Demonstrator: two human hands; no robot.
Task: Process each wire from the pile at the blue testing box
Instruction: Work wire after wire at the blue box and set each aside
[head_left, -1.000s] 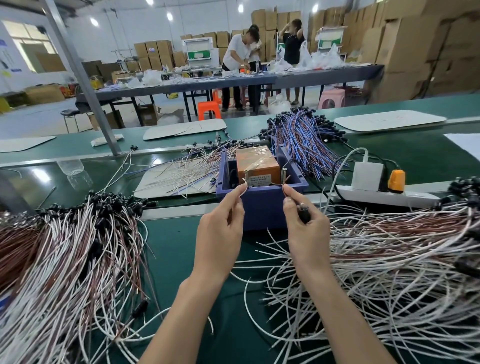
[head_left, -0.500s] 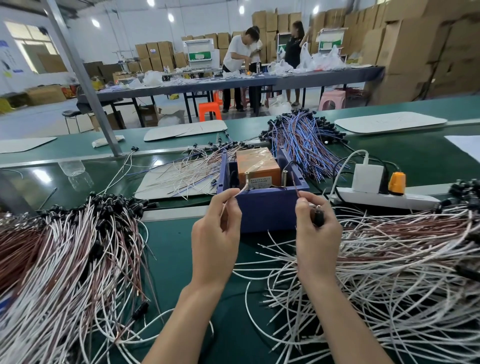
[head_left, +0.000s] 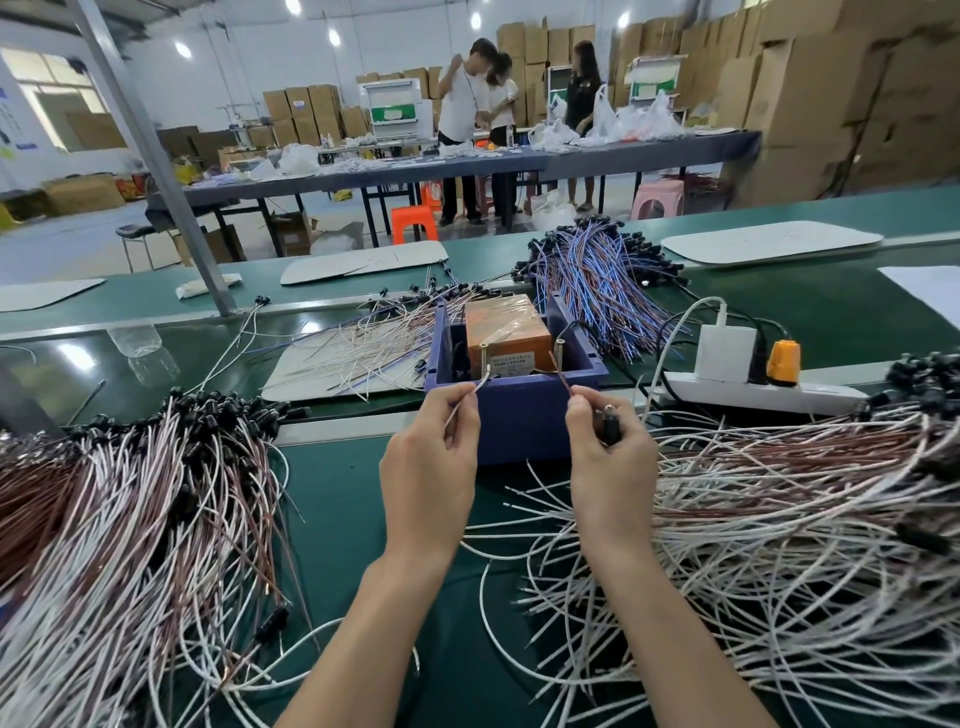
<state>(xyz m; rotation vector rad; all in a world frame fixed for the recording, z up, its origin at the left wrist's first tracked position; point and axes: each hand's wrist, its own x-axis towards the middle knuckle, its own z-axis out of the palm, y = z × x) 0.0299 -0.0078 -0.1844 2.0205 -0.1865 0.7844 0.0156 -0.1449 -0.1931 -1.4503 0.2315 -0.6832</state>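
Left hand (head_left: 428, 467) pinches white lead (head_left: 470, 397), tip aimed 1 o'clock at left screw post (head_left: 484, 354). Right hand (head_left: 610, 462) pinches brown lead (head_left: 562, 376), tip aimed 11 o'clock at right screw post (head_left: 561, 352); curled fingers also grip black head (head_left: 608, 428). Blue testing box (head_left: 519, 421) at 12 o'clock, just beyond both hands. Lead-to-post contact: cannot tell. Pile (head_left: 779, 519) at 3 o'clock on counter (head_left: 337, 519).

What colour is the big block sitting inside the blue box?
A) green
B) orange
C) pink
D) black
B: the block sitting inside the blue box, behind the two metal posts, is orange under shiny clear wrap.
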